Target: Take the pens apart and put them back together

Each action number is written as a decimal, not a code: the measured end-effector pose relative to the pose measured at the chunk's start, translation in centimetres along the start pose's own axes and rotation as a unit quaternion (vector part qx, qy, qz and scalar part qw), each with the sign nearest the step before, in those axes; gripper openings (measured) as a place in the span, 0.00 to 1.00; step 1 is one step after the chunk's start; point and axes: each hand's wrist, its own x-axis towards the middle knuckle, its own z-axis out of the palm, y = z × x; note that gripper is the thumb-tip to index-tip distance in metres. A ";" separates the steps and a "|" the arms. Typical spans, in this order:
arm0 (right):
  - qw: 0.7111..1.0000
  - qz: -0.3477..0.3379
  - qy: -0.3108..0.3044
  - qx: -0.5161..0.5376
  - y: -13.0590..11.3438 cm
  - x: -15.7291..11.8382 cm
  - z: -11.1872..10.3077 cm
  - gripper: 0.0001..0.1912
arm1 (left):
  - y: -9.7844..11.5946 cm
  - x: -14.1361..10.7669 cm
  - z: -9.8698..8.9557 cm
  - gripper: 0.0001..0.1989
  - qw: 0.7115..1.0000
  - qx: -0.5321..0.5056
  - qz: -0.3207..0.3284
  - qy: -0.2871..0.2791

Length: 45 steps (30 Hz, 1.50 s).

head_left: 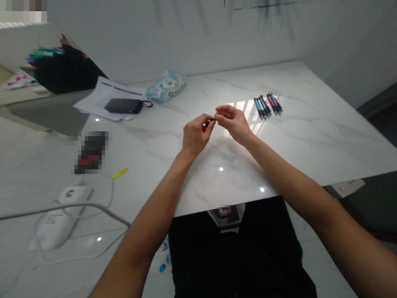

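My left hand (197,133) is closed around a small pen (204,128), red with a black part, mostly hidden by the fingers. At the pen's black end, the thumb and forefinger of my right hand (233,123) pinch together; its other fingers curl loosely. The two hands meet just above the white marbled table (198,174). Two groups of pens (263,106) lie to the right of my hands, several in blue and red with black grips, side by side.
A blue wipes packet (166,86) sits near the wall. Left of it, a black power bank (124,106) rests on printed papers (99,97). Further left are a blurred dark object (92,151), a yellow strip (119,173), and a white power strip (60,219) with cables.
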 end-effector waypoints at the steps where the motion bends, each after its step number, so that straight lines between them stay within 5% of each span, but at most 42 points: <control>1: 1.000 -0.006 0.000 -0.002 0.0 0.0 -0.2 0.36 | 0.0 0.0 0.1 0.14 1.000 -0.010 -0.006 -0.001; 13: 0.998 -0.054 0.040 0.020 -0.3 0.5 -1.8 0.23 | -0.8 -0.3 0.2 0.20 0.989 -0.129 -0.059 -0.050; 18: 0.986 -0.024 0.018 -0.166 1.7 0.2 -2.8 0.11 | -2.6 0.6 -0.7 0.15 0.982 -0.137 -0.127 0.037; 21: 0.972 -0.013 -0.024 -0.231 2.7 -0.5 -2.9 0.18 | -4.1 1.3 -1.1 0.13 0.953 -0.206 -0.194 0.111; 24: 0.968 -0.018 -0.023 -0.251 3.1 -0.7 -2.6 0.21 | -4.8 1.1 -1.5 0.14 0.931 -0.252 -0.232 0.126; 31: 0.952 -0.001 -0.008 -0.305 3.2 2.7 -1.4 0.13 | -4.9 -0.7 -1.3 0.29 0.929 -0.286 -0.205 0.117; 37: 0.940 0.013 0.015 -0.340 3.6 6.5 0.3 0.16 | -4.3 -0.7 -1.1 0.19 0.923 -0.305 -0.213 0.103; 41: 0.941 0.011 0.015 -0.338 3.5 6.3 0.3 0.19 | -3.4 -0.9 -1.0 0.18 0.922 -0.315 -0.206 0.090; 45: 0.942 -0.072 0.025 -0.328 1.9 3.9 -0.5 0.18 | -2.7 -0.9 -0.3 0.21 0.925 -0.318 -0.198 0.066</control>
